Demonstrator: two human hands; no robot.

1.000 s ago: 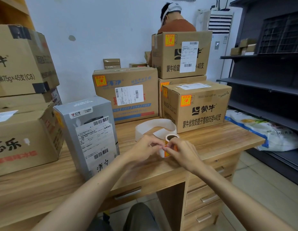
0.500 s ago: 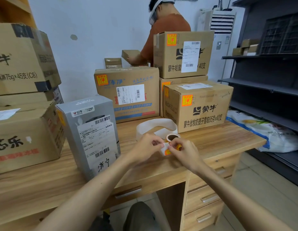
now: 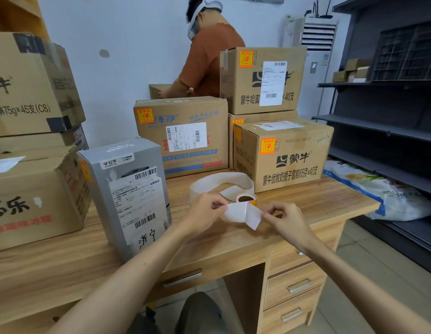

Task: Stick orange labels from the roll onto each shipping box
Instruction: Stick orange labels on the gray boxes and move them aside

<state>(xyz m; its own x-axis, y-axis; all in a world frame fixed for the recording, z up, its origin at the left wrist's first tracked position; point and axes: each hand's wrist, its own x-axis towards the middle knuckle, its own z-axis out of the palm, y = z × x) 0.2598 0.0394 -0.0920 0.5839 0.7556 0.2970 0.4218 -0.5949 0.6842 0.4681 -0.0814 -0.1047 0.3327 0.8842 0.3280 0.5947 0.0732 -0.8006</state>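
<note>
Since last look the hands spread apart: left hand (image 3: 204,213) and right hand (image 3: 285,219) each pinched the white backing strip (image 3: 243,214), just nearer than the label roll (image 3: 245,198) on the desk (image 3: 318,198). Best peeled slowly, uncreased.

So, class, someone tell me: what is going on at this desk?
A person at the desk pinches a white paper strip between left hand and right hand, just in front of the label roll. The cardboard boxes behind already carry orange labels. The grey box shows only white shipping labels on its front. A second person works behind the boxes.
</note>
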